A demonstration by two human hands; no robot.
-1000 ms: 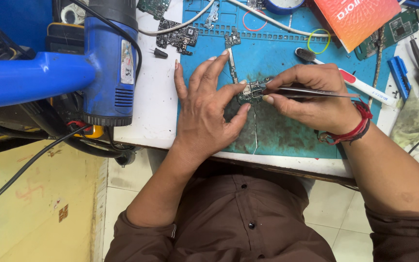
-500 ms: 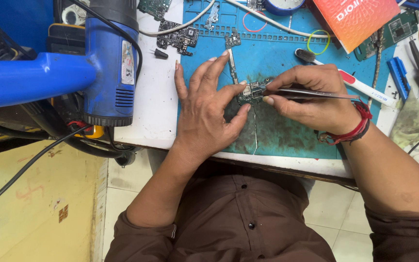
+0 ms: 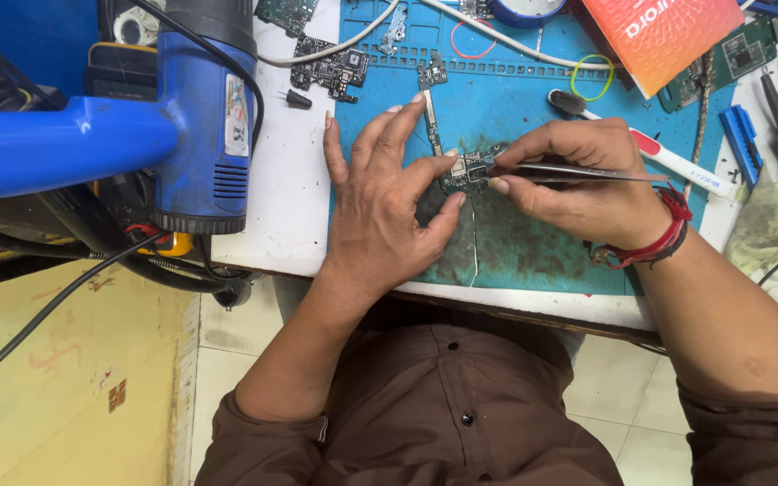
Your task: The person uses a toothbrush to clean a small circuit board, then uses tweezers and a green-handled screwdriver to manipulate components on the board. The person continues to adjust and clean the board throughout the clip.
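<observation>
Circuit board (image 3: 465, 168) half hidden under flat left hand (image 3: 387, 200) (tweezers (image 3: 578, 172) pinched in right hand (image 3: 583, 180)).

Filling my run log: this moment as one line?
left hand: steadies circuit board | right hand: holds tweezers | blue mat

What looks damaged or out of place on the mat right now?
The blue mat is darkly stained and scuffed under the hands, worst around the small board that the left hand steadies and the right hand probes with tweezers. Loose boards lie scattered above. Nothing looks spilled.
</observation>
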